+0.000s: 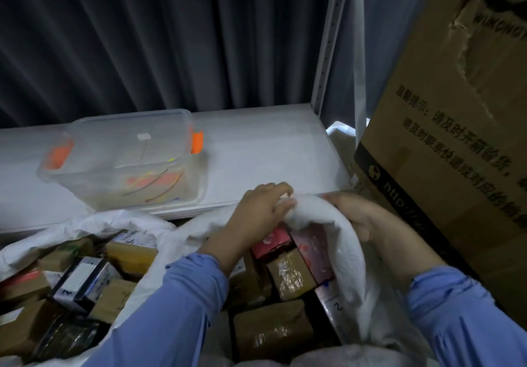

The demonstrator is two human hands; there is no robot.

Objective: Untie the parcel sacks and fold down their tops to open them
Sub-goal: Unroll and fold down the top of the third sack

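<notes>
Together, left hand (261, 210) fingers (281, 191) curled, right hand (353, 215) clenched, both gripping white sack (350, 255) rim

Right side: blocked by tall cardboard box (456, 127) standing just beside the open sack (353, 255); no gap visible between the two.

Far side: white shelf (256, 150) running across behind both sacks. Bare stretch from shelf post (328, 53) to clear plastic tub (125, 155); free passage above it. Tub occupying left part of shelf. Dark curtain (171, 39) closing off the back.

Sack mouth: filled with parcels (288, 275) nearly to rim; far rim held by left hand (262, 212) and right hand (356, 215), both arms crossing the opening.

Left side: second sack (85, 224), open, packed with boxes, touching the first.
</notes>
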